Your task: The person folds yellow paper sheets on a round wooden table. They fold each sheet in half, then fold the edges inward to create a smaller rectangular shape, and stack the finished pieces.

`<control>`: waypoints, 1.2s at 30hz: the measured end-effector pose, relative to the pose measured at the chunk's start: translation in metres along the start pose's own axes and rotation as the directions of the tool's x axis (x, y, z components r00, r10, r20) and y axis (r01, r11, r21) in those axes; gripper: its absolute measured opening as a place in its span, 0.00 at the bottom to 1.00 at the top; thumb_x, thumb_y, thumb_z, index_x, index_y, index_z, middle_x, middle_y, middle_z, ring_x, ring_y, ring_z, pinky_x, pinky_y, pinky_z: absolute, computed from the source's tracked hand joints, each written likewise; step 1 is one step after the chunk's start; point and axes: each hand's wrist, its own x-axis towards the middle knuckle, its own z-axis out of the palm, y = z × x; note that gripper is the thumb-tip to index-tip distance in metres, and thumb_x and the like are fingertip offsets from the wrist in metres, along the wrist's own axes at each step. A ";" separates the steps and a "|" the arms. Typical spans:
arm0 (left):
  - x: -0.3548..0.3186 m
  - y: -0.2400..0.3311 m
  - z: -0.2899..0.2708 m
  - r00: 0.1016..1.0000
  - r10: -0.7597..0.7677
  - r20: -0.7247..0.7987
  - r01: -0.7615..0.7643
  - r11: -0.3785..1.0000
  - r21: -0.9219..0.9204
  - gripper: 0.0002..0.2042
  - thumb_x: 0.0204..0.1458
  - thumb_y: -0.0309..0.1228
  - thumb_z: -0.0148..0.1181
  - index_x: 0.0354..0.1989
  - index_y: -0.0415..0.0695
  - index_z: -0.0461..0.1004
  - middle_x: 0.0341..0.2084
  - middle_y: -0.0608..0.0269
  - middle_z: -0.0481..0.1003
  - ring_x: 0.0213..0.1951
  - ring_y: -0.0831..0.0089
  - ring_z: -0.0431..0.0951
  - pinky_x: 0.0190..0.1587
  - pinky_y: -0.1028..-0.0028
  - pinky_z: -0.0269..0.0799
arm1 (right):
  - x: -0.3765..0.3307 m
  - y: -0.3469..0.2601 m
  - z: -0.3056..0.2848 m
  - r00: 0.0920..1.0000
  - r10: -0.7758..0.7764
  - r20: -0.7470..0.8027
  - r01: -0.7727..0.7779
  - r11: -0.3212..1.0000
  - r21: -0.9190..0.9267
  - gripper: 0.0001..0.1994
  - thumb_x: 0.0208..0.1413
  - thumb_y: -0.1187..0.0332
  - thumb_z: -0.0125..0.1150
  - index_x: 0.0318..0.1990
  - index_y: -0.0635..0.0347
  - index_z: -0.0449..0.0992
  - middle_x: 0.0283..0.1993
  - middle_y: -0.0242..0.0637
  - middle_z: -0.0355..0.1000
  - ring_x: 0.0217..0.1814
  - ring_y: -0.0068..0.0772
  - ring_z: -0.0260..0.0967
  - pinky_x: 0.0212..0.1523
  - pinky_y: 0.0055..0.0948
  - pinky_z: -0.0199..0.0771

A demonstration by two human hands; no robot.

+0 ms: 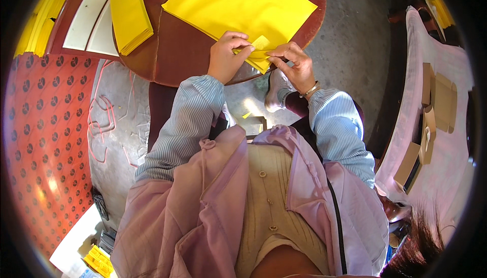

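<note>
A large yellow sheet (243, 6), which could be paper or thin cloth, lies on the round brown table and reaches past its near edge. Its near corner is folded up into a narrow strip, with a small paler yellow patch (261, 42) beside the fold. At the left end of this strip, my left hand (228, 57) pinches it between thumb and fingers. The other end is pinched by my right hand (295, 66), which wears a bracelet at the wrist. Whether more sheets lie beneath this one I cannot tell.
A neat stack of folded yellow pieces (131, 14) sits at the table's left. The brown tabletop (185, 57) shows between. Red patterned sheeting (48, 146) is at far left. Open cardboard boxes (428, 126) rest on a pink-covered surface at right. Pink cord (104, 120) trails over the floor.
</note>
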 end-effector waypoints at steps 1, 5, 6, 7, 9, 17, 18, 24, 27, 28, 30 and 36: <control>0.000 0.000 0.000 1.000 0.008 0.001 -0.008 1.000 -0.005 0.08 0.55 0.30 0.72 0.40 0.40 0.86 0.48 0.58 0.82 0.48 0.67 0.83 0.49 0.72 0.77 | 0.001 0.001 0.000 1.000 -0.007 0.006 0.007 1.000 0.007 0.08 0.56 0.76 0.75 0.44 0.62 0.87 0.42 0.34 0.80 0.43 0.32 0.78 0.48 0.29 0.80; -0.001 -0.001 -0.003 0.999 0.029 0.022 -0.029 0.999 0.015 0.08 0.55 0.27 0.70 0.41 0.40 0.85 0.48 0.58 0.81 0.49 0.66 0.82 0.52 0.71 0.77 | 0.001 0.001 0.000 0.996 0.085 -0.002 -0.085 0.995 0.053 0.07 0.56 0.75 0.75 0.41 0.62 0.86 0.37 0.36 0.80 0.41 0.32 0.78 0.44 0.30 0.79; -0.001 -0.001 -0.004 0.999 0.022 0.038 -0.022 1.000 -0.004 0.08 0.55 0.26 0.69 0.41 0.40 0.85 0.49 0.58 0.81 0.50 0.66 0.82 0.52 0.71 0.76 | 0.001 0.000 0.000 0.992 0.123 -0.003 -0.123 0.990 0.073 0.07 0.56 0.75 0.75 0.41 0.62 0.86 0.37 0.36 0.80 0.39 0.30 0.78 0.43 0.28 0.79; -0.002 -0.001 -0.006 0.998 0.013 0.055 -0.011 1.000 -0.024 0.08 0.55 0.26 0.69 0.42 0.40 0.85 0.49 0.58 0.81 0.50 0.66 0.82 0.53 0.71 0.76 | 0.001 0.000 0.000 0.987 0.161 -0.002 -0.161 0.983 0.093 0.06 0.57 0.74 0.75 0.41 0.63 0.86 0.37 0.35 0.80 0.38 0.28 0.78 0.42 0.27 0.79; -0.002 -0.002 -0.009 0.996 0.030 0.079 -0.027 0.999 -0.037 0.08 0.54 0.25 0.68 0.42 0.40 0.84 0.50 0.58 0.80 0.51 0.66 0.81 0.53 0.71 0.76 | 0.002 0.000 0.001 0.981 0.196 -0.005 -0.194 0.974 0.114 0.06 0.57 0.74 0.76 0.40 0.63 0.86 0.37 0.34 0.79 0.36 0.24 0.77 0.39 0.25 0.78; -0.002 0.000 0.001 0.991 0.130 -0.022 -0.129 0.991 0.043 0.08 0.50 0.28 0.72 0.37 0.39 0.85 0.45 0.56 0.80 0.46 0.62 0.84 0.47 0.69 0.80 | 0.004 -0.001 0.002 0.976 0.215 -0.022 -0.209 0.964 0.165 0.07 0.56 0.74 0.77 0.40 0.63 0.85 0.36 0.30 0.77 0.34 0.20 0.75 0.38 0.22 0.76; -0.002 0.000 0.003 0.995 0.097 -0.036 -0.095 0.995 0.043 0.08 0.50 0.28 0.73 0.36 0.39 0.85 0.45 0.57 0.81 0.45 0.63 0.84 0.47 0.70 0.80 | 0.004 -0.002 0.003 0.975 0.219 -0.032 -0.210 0.962 0.176 0.07 0.55 0.75 0.77 0.41 0.63 0.85 0.36 0.29 0.76 0.34 0.19 0.74 0.38 0.22 0.76; 0.000 0.000 0.006 0.999 -0.006 -0.046 0.004 0.999 -0.046 0.08 0.52 0.29 0.73 0.37 0.38 0.85 0.45 0.57 0.81 0.44 0.67 0.85 0.48 0.71 0.82 | 0.000 -0.005 0.003 0.985 0.167 -0.048 -0.161 0.981 0.110 0.09 0.55 0.75 0.77 0.42 0.61 0.86 0.36 0.29 0.74 0.35 0.21 0.73 0.38 0.22 0.76; 0.001 -0.002 0.003 1.000 -0.021 -0.014 0.020 0.999 -0.044 0.08 0.53 0.29 0.72 0.38 0.37 0.85 0.46 0.56 0.81 0.45 0.66 0.85 0.49 0.71 0.82 | 0.002 -0.003 0.003 0.992 0.118 -0.047 -0.113 0.988 0.104 0.08 0.55 0.74 0.77 0.42 0.61 0.86 0.37 0.31 0.76 0.35 0.22 0.75 0.38 0.23 0.76; 0.002 -0.002 0.001 1.000 -0.022 -0.001 0.022 0.999 -0.033 0.08 0.53 0.28 0.71 0.38 0.37 0.85 0.46 0.56 0.81 0.45 0.66 0.85 0.49 0.71 0.82 | 0.002 -0.002 0.003 0.994 0.097 -0.053 -0.091 0.990 0.109 0.08 0.55 0.73 0.77 0.42 0.61 0.87 0.37 0.32 0.77 0.35 0.22 0.75 0.37 0.23 0.77; 0.002 -0.004 -0.002 1.000 0.000 0.016 0.001 1.000 -0.030 0.08 0.53 0.28 0.71 0.39 0.37 0.85 0.47 0.56 0.81 0.46 0.64 0.84 0.50 0.71 0.82 | 0.002 0.000 0.003 0.984 0.172 -0.040 -0.166 0.979 0.119 0.07 0.56 0.72 0.77 0.40 0.61 0.87 0.37 0.32 0.78 0.35 0.22 0.76 0.37 0.23 0.77; 0.001 -0.005 -0.009 0.991 0.110 0.079 -0.113 0.993 0.024 0.09 0.54 0.29 0.71 0.41 0.39 0.84 0.49 0.58 0.80 0.48 0.68 0.82 0.49 0.73 0.77 | 0.002 0.002 0.005 0.974 0.219 -0.056 -0.208 0.966 0.155 0.07 0.56 0.73 0.77 0.40 0.62 0.86 0.36 0.31 0.77 0.32 0.20 0.74 0.36 0.22 0.75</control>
